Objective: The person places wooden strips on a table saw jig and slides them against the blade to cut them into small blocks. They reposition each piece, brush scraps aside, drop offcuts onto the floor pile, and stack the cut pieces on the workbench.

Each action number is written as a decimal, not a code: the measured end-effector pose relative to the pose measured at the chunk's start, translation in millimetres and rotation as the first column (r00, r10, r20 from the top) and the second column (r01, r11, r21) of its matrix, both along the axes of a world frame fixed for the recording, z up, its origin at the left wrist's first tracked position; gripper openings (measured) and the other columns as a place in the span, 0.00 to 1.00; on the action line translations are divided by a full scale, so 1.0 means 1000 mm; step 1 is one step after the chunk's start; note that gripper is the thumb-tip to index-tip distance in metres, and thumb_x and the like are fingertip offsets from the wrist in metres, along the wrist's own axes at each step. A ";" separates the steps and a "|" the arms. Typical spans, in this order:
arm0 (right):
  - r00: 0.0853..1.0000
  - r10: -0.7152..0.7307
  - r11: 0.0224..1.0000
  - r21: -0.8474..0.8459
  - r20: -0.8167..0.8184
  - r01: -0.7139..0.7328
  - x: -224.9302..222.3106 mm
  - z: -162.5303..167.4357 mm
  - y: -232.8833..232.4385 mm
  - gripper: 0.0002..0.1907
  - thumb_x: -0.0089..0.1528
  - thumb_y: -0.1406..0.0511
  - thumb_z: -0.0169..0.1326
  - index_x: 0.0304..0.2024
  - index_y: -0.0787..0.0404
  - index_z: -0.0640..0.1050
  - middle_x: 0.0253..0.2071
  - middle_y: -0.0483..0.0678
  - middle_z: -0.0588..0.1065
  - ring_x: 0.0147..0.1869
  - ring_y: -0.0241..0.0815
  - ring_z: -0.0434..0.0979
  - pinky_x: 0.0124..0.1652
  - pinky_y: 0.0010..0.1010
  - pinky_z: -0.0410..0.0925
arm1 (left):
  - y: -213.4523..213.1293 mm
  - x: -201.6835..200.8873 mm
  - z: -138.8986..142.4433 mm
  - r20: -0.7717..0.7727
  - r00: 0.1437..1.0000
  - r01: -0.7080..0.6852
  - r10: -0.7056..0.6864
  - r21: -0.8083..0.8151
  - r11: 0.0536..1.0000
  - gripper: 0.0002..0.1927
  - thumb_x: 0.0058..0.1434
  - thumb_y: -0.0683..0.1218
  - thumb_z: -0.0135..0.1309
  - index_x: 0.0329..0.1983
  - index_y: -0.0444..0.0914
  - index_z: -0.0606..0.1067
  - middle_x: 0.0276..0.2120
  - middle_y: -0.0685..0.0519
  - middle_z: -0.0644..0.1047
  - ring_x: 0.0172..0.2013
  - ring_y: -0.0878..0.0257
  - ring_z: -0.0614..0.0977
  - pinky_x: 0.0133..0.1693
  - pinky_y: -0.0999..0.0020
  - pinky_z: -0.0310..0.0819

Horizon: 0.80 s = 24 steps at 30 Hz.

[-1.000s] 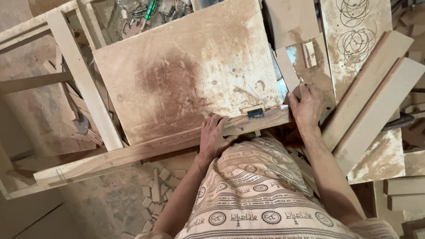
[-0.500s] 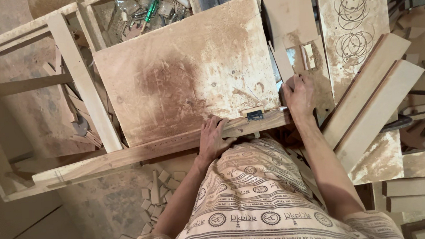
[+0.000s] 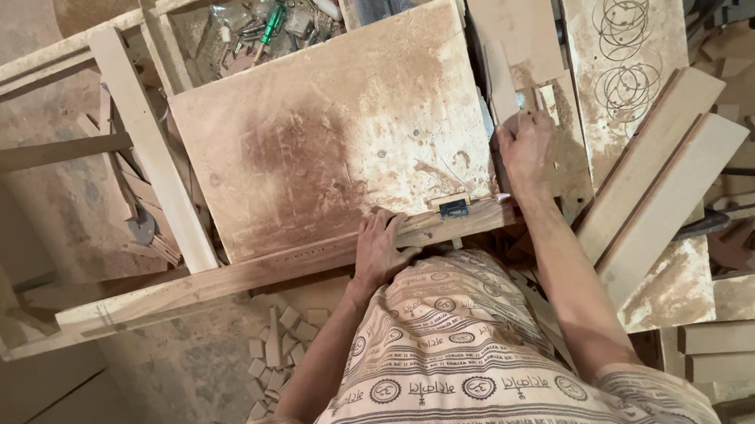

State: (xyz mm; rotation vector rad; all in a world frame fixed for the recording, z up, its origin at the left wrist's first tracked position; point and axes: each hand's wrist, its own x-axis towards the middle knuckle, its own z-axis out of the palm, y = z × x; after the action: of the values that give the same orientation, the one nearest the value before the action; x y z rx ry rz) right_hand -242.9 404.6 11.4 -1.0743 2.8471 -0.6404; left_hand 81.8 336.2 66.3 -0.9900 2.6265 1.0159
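The left hand [image 3: 382,248] lies flat, fingers spread and released, pressing a long wooden rail [image 3: 250,272] at the near edge of the table [image 3: 127,122]. The right hand [image 3: 526,146] reaches just past the dusty, stained board [image 3: 329,128], fingers curled on a thin pale offcut [image 3: 502,82]; whether they grip it I cannot tell. This looks like fetching a piece, calling for a careful pinch. A small black-and-yellow measuring tool [image 3: 453,206] sits between the hands.

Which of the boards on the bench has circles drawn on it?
The upright board at top right, beyond the right hand. The large dusty panel bears only stains and sawdust.
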 end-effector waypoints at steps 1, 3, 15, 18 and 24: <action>1.000 -0.009 1.000 -0.016 -0.028 0.008 -0.001 0.003 -0.002 0.23 0.59 0.63 0.71 0.52 0.69 0.81 0.50 0.65 0.76 0.52 0.57 0.76 0.43 0.39 0.75 | 0.000 -0.001 0.001 -0.006 1.000 0.003 -0.003 -0.006 1.000 0.42 0.49 0.64 0.67 0.61 0.38 0.72 0.51 0.45 0.70 0.55 0.50 0.70 0.60 0.50 0.59; 0.998 -0.030 1.000 0.000 0.049 0.031 0.000 0.020 -0.002 0.20 0.61 0.62 0.71 0.49 0.68 0.82 0.44 0.59 0.78 0.48 0.52 0.78 0.44 0.39 0.72 | 0.000 -0.001 0.005 -0.018 1.000 0.006 -0.007 -0.017 1.000 0.41 0.49 0.63 0.67 0.62 0.38 0.72 0.51 0.46 0.70 0.55 0.51 0.70 0.60 0.51 0.60; 0.743 0.204 0.901 -0.419 0.638 0.113 0.102 0.108 0.035 0.16 0.60 0.64 0.68 0.47 0.65 0.82 0.40 0.51 0.81 0.41 0.36 0.78 0.41 0.27 0.72 | -0.018 -0.077 -0.005 -0.348 0.894 -0.105 0.282 0.450 0.887 0.30 0.70 0.59 0.49 0.67 0.35 0.70 0.60 0.38 0.77 0.58 0.46 0.80 0.58 0.43 0.73; 0.875 0.291 0.894 -0.435 0.387 -0.105 0.132 0.104 0.033 0.16 0.58 0.67 0.68 0.47 0.66 0.80 0.41 0.52 0.80 0.44 0.37 0.79 0.43 0.28 0.72 | -0.016 -0.092 0.001 -0.269 0.909 -0.152 0.317 0.496 0.855 0.27 0.70 0.54 0.52 0.67 0.35 0.70 0.53 0.37 0.80 0.52 0.46 0.83 0.54 0.47 0.79; 0.682 0.291 0.937 -0.345 0.671 -0.061 0.126 0.093 0.042 0.14 0.61 0.68 0.65 0.49 0.64 0.81 0.36 0.47 0.80 0.37 0.33 0.78 0.39 0.25 0.73 | -0.062 -0.068 0.019 -0.559 0.769 -0.233 0.310 0.206 0.950 0.31 0.61 0.38 0.57 0.68 0.29 0.66 0.50 0.36 0.76 0.48 0.50 0.79 0.47 0.52 0.77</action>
State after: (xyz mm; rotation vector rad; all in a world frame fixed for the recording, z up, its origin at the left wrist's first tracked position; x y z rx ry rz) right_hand -116.8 447.1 103.9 -0.8454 1.9750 -1.1847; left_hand 13.8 273.9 85.4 -1.2106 2.8710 1.7924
